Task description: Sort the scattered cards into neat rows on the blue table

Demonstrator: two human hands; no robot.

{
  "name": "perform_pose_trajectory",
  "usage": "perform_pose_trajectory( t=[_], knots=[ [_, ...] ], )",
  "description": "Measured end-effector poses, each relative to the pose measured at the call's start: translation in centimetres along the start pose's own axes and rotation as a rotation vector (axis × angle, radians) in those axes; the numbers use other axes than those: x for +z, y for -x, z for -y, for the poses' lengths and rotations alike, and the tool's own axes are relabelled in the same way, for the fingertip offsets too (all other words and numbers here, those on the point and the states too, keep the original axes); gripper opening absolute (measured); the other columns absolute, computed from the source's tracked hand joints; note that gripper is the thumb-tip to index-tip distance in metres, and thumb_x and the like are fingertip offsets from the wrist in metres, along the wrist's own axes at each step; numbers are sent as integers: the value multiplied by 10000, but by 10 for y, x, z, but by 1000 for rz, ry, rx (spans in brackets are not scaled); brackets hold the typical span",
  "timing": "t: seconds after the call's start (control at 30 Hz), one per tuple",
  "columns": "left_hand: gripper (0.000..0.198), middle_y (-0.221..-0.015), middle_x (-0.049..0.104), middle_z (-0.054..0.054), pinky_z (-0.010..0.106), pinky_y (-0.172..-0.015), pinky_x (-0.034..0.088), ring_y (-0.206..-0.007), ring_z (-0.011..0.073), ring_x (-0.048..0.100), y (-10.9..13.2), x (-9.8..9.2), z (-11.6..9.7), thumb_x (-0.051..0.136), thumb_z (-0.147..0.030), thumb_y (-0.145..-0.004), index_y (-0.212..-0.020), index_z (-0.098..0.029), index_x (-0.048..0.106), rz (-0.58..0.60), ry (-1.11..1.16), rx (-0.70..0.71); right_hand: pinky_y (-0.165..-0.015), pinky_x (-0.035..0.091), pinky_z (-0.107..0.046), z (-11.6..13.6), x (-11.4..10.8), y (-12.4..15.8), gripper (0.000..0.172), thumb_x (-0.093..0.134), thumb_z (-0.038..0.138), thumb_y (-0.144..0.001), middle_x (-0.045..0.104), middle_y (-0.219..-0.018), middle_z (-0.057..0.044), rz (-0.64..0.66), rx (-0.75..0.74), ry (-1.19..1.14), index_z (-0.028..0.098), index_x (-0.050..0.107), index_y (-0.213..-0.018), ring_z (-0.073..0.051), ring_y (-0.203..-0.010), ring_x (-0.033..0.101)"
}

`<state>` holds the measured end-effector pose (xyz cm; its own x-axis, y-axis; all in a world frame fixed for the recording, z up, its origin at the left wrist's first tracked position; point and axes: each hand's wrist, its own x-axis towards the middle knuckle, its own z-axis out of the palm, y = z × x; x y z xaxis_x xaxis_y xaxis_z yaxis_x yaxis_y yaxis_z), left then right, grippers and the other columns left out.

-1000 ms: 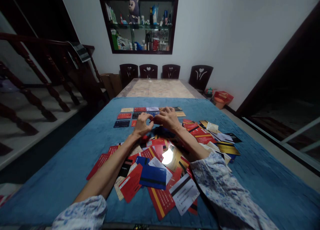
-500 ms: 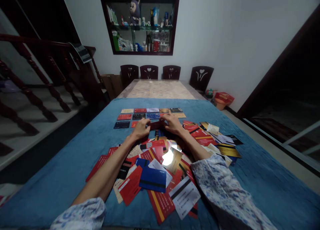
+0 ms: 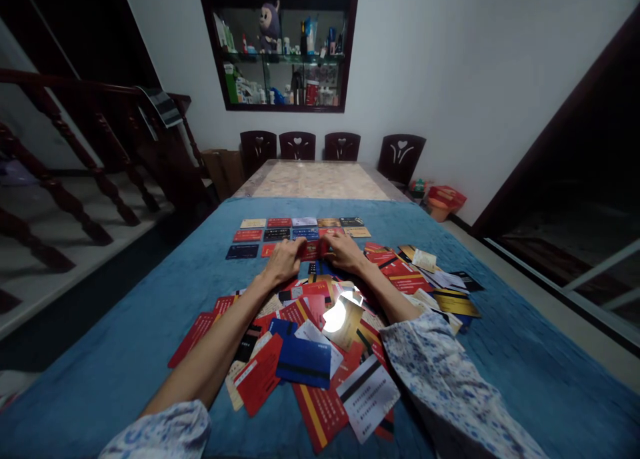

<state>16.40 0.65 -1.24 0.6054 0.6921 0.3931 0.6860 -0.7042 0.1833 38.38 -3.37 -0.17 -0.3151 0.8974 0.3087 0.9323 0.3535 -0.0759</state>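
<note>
Between my two hands a red card (image 3: 312, 250) lies face up in the third row of laid-out cards. My left hand (image 3: 284, 262) has its curled fingers on the card's left edge. On its right edge rest the bent fingers of my right hand (image 3: 344, 251). Behind my hands sit two full rows of cards, among them a white card (image 3: 305, 222) and a black card (image 3: 277, 234). A dark blue card (image 3: 242, 251) begins the third row at the left. Under my forearms spreads a loose heap with a blue striped card (image 3: 303, 362) on top.
Right of my right arm is more of the heap, with a gold card (image 3: 455, 302). A blue cloth (image 3: 150, 339) covers the near table. Chairs (image 3: 343, 146) stand at the far end, below a wall cabinet (image 3: 285, 109). A wooden railing (image 3: 65, 82) runs along the left.
The red card, held tilted between my hands before, now lies flatter with its face showing. My hands have come down slightly with it.
</note>
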Motion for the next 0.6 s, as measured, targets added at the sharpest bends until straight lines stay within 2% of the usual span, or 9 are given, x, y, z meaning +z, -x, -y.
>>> perform_pose_trajectory(
  t=[0.23,0.4,0.6],
  knots=[
    [538,-1083,682,135,429,-899,477,-1015,302,620,1,5,-1,527,-118,-801,-1336,-171,499,37,-9,-24,-901,437,-396,2,4,-2,478,632,171,-825,683,-1213,-143,2,56,-24,163,545,-1295,-295,-1178,544],
    [584,-1195,648,149,448,-958,458,-1113,307,590,1,2,-6,549,-126,-798,-1373,-159,454,32,14,-35,-912,443,-419,3,2,-3,509,642,220,-833,651,-1284,-160,-22,62,-46,155,525,-1324,-316,-1204,530],
    [588,-1230,631,152,466,-958,448,-1145,320,570,0,-3,-10,576,-152,-819,-1390,-171,438,46,-15,-47,-959,437,-448,4,-1,-3,630,668,242,-836,611,-1369,-187,-17,66,-12,136,470,-1424,-330,-1245,517]
  ],
)
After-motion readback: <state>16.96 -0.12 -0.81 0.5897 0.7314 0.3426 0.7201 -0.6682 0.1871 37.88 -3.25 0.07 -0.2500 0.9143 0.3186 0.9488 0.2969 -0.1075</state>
